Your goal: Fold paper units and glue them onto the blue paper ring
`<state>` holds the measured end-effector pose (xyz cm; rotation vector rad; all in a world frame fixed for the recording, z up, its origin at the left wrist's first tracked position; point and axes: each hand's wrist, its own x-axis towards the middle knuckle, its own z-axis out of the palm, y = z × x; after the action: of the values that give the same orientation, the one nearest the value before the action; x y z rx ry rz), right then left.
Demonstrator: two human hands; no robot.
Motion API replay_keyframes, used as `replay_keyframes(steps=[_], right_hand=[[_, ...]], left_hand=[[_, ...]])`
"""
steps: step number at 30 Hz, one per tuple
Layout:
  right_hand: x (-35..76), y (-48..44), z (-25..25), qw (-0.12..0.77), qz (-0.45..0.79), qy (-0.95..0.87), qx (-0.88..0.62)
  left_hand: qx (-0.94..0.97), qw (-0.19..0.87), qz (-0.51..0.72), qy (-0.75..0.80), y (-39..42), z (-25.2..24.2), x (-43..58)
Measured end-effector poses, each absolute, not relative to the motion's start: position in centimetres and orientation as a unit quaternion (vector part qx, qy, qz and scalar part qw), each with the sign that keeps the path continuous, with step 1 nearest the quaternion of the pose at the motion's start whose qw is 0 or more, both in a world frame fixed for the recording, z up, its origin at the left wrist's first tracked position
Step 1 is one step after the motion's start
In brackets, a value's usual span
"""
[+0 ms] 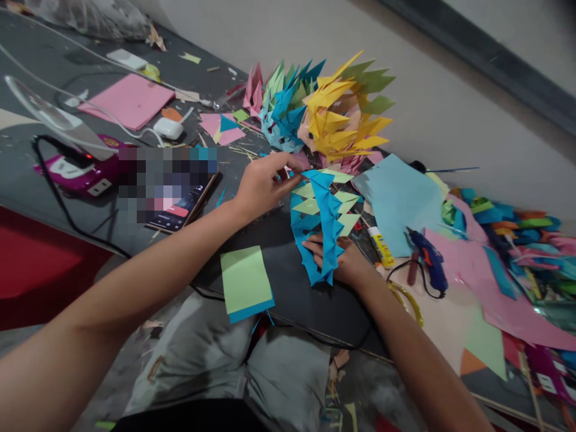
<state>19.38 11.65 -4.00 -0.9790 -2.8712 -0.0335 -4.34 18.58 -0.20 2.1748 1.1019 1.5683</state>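
Observation:
A blue paper ring [327,231] with light green pointed pieces [307,207] stands upright over the dark table between my hands. My left hand [267,183] is closed in a pinch at its upper left edge, with thumb and forefinger together at a blue point. From the lower right, my right hand [344,259] holds the ring, some fingers showing through its opening and the rest hidden behind it. Behind the ring sit finished-looking spiky paper pieces: a yellow one [344,114] and a blue one [281,120]. Light green paper sheets [246,279] lie over blue ones at the table edge.
On the right are a glue stick [381,247], a blue glue gun [429,261], yellow tape [409,303], a light blue sheet [398,195] and coloured scraps. On the left lie a phone [180,210], a purple power strip [85,171], cables and pink sheets [128,101].

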Motion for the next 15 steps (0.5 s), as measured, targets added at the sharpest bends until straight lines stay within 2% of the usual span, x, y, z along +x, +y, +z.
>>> replay_keyframes(steps=[10, 15], right_hand=[[19.20, 11.31, -4.14, 0.052, 0.031, -0.931, -0.359], [19.01, 10.94, -4.40, 0.111, 0.066, -0.914, -0.384]], left_hand=[[0.744, 0.123, 0.524, 0.395, 18.68, -0.32, -4.35], [0.746, 0.121, 0.534, 0.380, 18.78, -0.41, -4.35]])
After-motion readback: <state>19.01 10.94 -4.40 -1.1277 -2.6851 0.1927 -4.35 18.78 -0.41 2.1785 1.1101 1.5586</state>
